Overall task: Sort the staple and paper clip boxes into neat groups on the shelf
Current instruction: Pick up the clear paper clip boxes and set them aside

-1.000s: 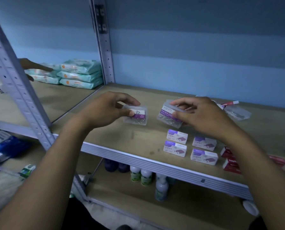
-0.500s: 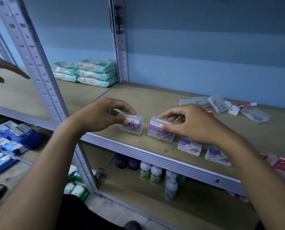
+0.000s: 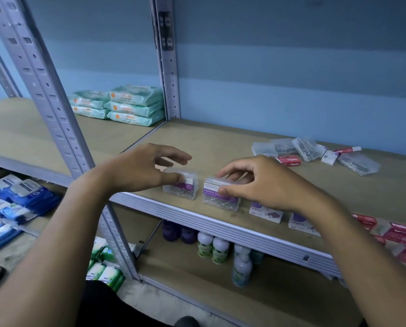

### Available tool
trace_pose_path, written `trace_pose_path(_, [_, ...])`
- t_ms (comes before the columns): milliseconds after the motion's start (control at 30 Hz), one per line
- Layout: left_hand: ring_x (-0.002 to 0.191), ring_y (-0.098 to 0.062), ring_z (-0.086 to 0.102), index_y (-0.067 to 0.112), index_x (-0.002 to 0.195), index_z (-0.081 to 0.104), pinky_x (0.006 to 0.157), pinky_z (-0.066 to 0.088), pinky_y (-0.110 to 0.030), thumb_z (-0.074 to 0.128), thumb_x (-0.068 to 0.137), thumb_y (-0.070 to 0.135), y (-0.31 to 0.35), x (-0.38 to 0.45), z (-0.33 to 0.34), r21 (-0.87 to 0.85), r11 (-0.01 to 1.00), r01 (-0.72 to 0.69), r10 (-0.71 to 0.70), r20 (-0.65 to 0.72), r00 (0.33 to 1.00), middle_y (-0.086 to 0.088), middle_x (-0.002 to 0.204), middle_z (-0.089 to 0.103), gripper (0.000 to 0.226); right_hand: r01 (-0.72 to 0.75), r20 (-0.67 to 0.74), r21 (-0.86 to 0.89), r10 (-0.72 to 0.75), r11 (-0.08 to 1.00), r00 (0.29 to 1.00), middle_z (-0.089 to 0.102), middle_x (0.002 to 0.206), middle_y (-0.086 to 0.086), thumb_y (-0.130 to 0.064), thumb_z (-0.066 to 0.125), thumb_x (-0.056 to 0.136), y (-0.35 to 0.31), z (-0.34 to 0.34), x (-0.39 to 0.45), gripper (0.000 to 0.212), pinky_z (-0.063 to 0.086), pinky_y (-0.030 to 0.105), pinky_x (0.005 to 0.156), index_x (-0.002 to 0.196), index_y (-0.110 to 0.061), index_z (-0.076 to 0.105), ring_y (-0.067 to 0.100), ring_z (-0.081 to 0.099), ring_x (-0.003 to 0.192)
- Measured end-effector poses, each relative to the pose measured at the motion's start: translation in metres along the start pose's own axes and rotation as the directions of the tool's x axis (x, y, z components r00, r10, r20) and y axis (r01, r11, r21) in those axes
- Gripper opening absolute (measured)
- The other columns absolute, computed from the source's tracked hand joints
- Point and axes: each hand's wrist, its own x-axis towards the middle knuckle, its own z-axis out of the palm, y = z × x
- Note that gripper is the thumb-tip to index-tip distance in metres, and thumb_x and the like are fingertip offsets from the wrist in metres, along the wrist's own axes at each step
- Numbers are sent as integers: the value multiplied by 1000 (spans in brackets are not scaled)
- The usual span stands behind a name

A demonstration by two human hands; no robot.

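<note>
Two clear plastic paper clip boxes with purple labels stand side by side near the front edge of the wooden shelf. My left hand hovers over the left paper clip box; its thumb touches the box top and its fingers are lifted and spread. My right hand grips the right paper clip box, thumb on the front and fingers curled over the back. White and purple staple boxes lie just right of it, partly hidden under my right wrist.
More clear clip boxes and a red staple box lie at the back right. Red staple boxes sit at the far right front. Wipes packs are stacked at the back left beside the metal upright. Bottles stand on the shelf below.
Both hands brought the two clear boxes down to the shelf's front edge, close together. My left fingers have lifted off their box. The view shifted left.
</note>
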Motion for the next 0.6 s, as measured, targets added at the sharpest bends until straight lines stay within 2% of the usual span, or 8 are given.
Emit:
trace_pose_path(67, [112,5,59,46,120,63,98,52,-31,72,83,41,6,3,2,11,1000,-20,20,-57,998,29,117,65,39,7,-22,30,-6,1000,1000,72,95,-22,-57,76,78,1,-2,-2,33,53,22,85,109,-44,72,-5,66,90])
trace_pose_path(167, [108,6,61,47,119,63,96,53,-30,69,81,53,20,14,7,80,994,-76,86,-127,988,29,114,65,39,15,-96,64,-9,998,995,72,96,-22,-49,74,85,5,-7,-4,24,52,19,86,108,-41,73,-7,66,90])
trace_pose_path(300, [104,7,62,44,117,65,92,54,-27,68,80,56,41,33,17,141,981,-135,159,-176,971,28,114,65,38,-3,-168,50,11,999,986,70,106,-23,-46,72,87,19,-19,-6,24,52,26,95,111,-42,72,-7,64,102])
trace_pose_path(400, [103,4,62,39,117,67,91,54,-25,70,82,52,55,51,29,140,979,-146,167,-147,975,25,116,66,37,-50,-191,2,50,999,980,66,116,-22,-44,71,88,34,-30,-11,27,48,25,98,115,-45,69,-5,60,109])
trace_pose_path(500, [103,1,63,39,115,66,91,53,-26,71,80,52,65,72,44,143,982,-120,136,-105,985,24,115,66,38,-95,-209,-12,90,995,974,63,121,-19,-38,71,89,49,-38,-17,28,45,19,93,116,-44,68,-5,58,110])
trace_pose_path(600, [105,-3,62,39,118,65,85,48,-18,73,79,50,75,90,59,136,985,-108,119,-79,990,22,117,64,41,-138,-214,-62,122,988,969,60,125,-19,-38,70,88,64,-43,-18,33,44,22,92,120,-45,64,0,57,113])
